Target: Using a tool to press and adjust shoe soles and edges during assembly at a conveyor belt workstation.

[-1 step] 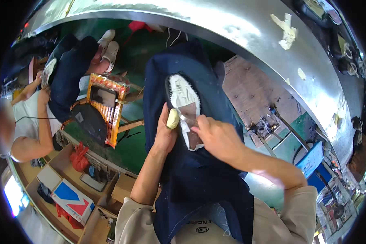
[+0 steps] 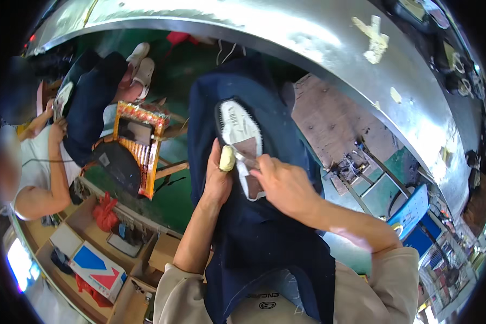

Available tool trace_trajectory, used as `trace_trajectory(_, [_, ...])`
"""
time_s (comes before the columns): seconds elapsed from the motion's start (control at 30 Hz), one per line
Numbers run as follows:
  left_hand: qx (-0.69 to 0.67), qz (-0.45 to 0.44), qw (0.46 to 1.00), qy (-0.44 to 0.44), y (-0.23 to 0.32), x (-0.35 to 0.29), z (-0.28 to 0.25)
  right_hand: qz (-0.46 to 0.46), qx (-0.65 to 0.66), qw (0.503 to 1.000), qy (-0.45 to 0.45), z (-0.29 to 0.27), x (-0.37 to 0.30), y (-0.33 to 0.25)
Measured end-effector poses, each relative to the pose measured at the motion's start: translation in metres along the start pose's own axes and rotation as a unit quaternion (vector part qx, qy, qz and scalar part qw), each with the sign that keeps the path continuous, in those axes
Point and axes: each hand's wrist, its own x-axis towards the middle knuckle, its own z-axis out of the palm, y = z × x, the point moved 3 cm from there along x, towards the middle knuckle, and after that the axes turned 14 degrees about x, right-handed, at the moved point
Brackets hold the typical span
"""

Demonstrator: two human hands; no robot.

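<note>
A shoe [image 2: 242, 141] lies sole-up on the dark blue apron [image 2: 254, 232] over my lap; its sole is white at the toe and brownish at the heel. My left hand [image 2: 217, 178] grips the shoe's left side, its thumb covered by a yellowish finger cot [image 2: 227, 159]. My right hand [image 2: 284, 183] rests on the heel end with fingers closed on a thin tool [image 2: 245, 158] that touches the sole. What kind of tool it is cannot be made out.
A curved metal bench edge [image 2: 308, 40] runs across the top. At left another person [image 2: 32, 162] sits holding a shoe [image 2: 62, 100]. An orange-framed rack [image 2: 140, 141] stands between us. Cardboard boxes [image 2: 94, 264] and a red bag [image 2: 105, 210] lie at lower left.
</note>
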Motion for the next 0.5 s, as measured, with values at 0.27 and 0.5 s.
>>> trace_trajectory(0.27, [0.183,0.11,0.969,0.126,0.02,-0.011,0.016,0.213,0.342,0.893,-0.2,-0.038,0.009,0.003])
trace_trajectory(0.5, [0.234,0.073,0.969,0.037,0.045,-0.007,0.011,-0.12,-0.048,0.969,-0.213,-0.032,-0.002,-0.006])
